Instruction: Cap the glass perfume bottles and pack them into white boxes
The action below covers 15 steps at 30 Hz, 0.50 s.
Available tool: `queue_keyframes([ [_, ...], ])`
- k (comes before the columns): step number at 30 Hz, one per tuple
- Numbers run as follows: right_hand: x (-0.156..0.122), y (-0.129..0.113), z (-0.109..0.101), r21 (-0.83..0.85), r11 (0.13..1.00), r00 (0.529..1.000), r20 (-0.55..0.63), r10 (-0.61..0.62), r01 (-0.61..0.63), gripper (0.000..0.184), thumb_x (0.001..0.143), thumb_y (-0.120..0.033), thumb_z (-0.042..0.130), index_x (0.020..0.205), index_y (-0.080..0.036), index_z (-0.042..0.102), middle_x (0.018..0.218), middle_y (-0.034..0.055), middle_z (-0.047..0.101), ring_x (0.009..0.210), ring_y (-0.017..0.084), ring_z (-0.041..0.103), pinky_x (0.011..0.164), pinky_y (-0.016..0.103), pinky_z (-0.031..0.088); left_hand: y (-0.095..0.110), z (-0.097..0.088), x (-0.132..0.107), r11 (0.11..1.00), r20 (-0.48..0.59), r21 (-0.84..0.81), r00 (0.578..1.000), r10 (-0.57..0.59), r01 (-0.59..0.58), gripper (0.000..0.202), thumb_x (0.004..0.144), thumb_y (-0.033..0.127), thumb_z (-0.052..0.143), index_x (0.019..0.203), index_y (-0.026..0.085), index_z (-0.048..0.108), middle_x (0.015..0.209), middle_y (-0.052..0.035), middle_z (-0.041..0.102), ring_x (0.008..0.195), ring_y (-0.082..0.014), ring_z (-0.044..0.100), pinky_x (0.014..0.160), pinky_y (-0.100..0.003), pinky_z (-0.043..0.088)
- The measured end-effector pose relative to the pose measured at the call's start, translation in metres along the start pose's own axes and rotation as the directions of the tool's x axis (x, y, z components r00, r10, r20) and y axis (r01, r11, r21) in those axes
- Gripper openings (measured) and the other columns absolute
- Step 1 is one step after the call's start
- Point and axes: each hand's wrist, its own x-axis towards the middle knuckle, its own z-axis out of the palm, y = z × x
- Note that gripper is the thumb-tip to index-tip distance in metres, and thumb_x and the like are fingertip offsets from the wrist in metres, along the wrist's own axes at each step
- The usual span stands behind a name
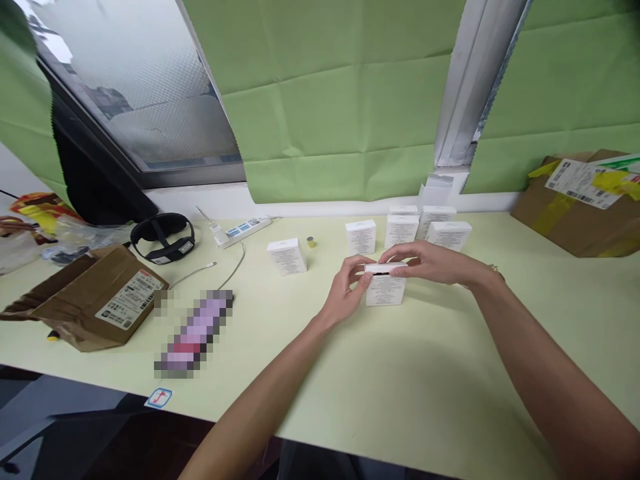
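A small white box (385, 292) with fine print on its front stands upright on the table before me. A narrow dark gap shows just under its top panel. My left hand (346, 291) grips its left side, thumb at the upper front corner. From the right, my right hand (424, 263) holds the top right corner, its thumb along the front edge and fingers over the top. What lies inside the box is hidden. Behind my hands stand similar white boxes, one (361, 237) by itself and several grouped near another (401, 231). One more printed box (287, 257) stands off to the left.
A small yellowish cylinder (311, 242) sits by the left box. Further left are a power strip (249, 231), a black headset (164, 239), a blurred-out phone-like object (200, 330) and an open cardboard carton (107, 300). A taped carton (575, 207) is at the far right.
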Motion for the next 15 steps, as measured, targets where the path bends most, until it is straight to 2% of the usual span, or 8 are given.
queue_keyframes([
  [5,-0.0009,0.0019,-0.0008,-0.014,1.0,1.0,0.005,0.02,-0.02,0.039,0.084,-0.05,0.058,0.117,-0.031,0.065,0.12,0.0036,0.066,0.107,0.026,0.06,0.085,0.038,0.046,0.0037,-0.0041,0.0018,0.994,0.06,0.094,0.997,0.042,-0.048,0.028,0.098,0.037,0.044,0.115,0.024,0.062,0.121,-0.0096,0.057,0.118,-0.02,0.054,0.093,-0.034,0.05],
  [10,-0.0014,0.0012,-0.0003,-0.001,1.0,1.0,0.012,0.023,-0.023,0.038,0.086,-0.051,0.056,0.118,-0.033,0.065,0.122,0.0022,0.067,0.111,0.024,0.059,0.088,0.037,0.047,0.0012,-0.0054,0.0019,0.997,0.065,0.062,0.997,0.046,-0.05,0.025,0.097,0.035,0.048,0.112,0.025,0.065,0.122,-0.0092,0.056,0.119,-0.0196,0.054,0.093,-0.034,0.051],
  [15,-0.0001,0.0026,-0.0002,-0.026,0.999,0.999,0.011,0.032,-0.032,0.04,0.085,-0.053,0.057,0.118,-0.033,0.066,0.123,0.0013,0.066,0.112,0.025,0.059,0.088,0.037,0.047,-0.0033,-0.0054,0.0017,0.996,0.062,0.066,0.997,0.054,-0.058,0.023,0.097,0.033,0.049,0.109,0.024,0.066,0.123,-0.0092,0.056,0.118,-0.0191,0.054,0.087,-0.031,0.052],
])
